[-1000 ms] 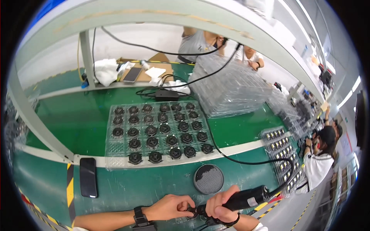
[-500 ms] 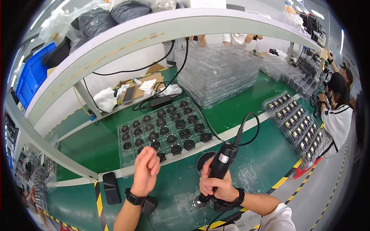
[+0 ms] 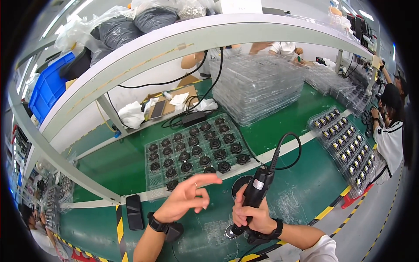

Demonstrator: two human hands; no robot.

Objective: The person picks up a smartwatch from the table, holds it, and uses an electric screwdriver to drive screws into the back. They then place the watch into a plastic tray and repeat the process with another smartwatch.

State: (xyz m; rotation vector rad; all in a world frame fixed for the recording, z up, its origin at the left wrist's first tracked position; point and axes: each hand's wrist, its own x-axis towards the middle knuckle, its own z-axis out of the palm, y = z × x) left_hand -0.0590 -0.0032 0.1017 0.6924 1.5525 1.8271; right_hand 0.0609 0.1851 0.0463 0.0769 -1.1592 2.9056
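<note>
Wrapped in my right hand [image 3: 257,218] is a black corded electric screwdriver [image 3: 259,185], tilted with its cord end up and to the right. Its lower end comes down onto a small round silver-and-black part [image 3: 231,231] near the bench's front. My left hand [image 3: 183,203] hovers beside the near edge of a clear plastic tray [image 3: 152,178], fingers apart, with nothing visible in it. Round black parts [image 3: 197,150] sit in rows in that tray. A dark round dish [image 3: 239,184] is partly hidden behind my right hand and the screwdriver.
A black phone [image 3: 134,212] lies left of my left hand. Stacked clear trays [image 3: 257,87] stand at the back under the shelf [image 3: 157,46]. To the right, another filled tray [image 3: 345,150] overhangs the bench edge near a person in white. Power cables cross the back.
My left hand has moved right, and its curled fingers have stretched out. My right hand still grips the screwdriver in much the same place. The whole view has shifted slightly.
</note>
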